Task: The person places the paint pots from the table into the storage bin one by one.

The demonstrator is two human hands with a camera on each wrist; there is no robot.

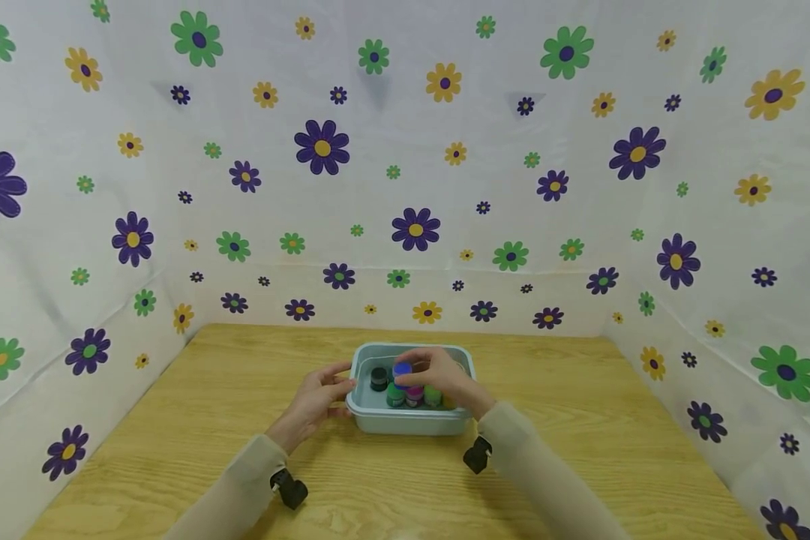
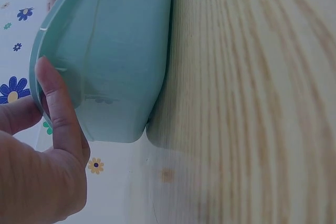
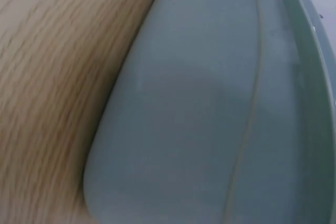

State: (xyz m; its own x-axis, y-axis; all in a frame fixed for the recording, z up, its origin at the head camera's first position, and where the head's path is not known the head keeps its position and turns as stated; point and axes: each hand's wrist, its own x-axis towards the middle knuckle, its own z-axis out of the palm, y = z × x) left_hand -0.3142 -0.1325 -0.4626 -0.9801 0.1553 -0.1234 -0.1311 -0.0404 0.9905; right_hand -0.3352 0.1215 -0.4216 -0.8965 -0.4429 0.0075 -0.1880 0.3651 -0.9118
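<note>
A light blue plastic basin [image 1: 412,425] stands on the table with several small lidded jars in it, like paint pots. My left hand [image 1: 313,403] holds the basin's left end by the rim; in the left wrist view, the thumb [image 2: 59,98] lies along the outer wall. Over the basin, my right hand [image 1: 444,373] pinches a small blue jar [image 1: 402,370] between thumb and fingers. Just below it are a green jar [image 1: 395,394] and a magenta jar [image 1: 414,395]. A yellow-green jar [image 1: 433,396] sits partly under the hand, and a black jar [image 1: 378,379] stands apart at the left.
The wood-grain table [image 1: 256,375] extends around the basin. A white flower-print sheet [image 1: 405,180] encloses the back and both sides. Each forearm wears a black wrist camera, one on the left [image 1: 289,489] and one on the right [image 1: 477,455].
</note>
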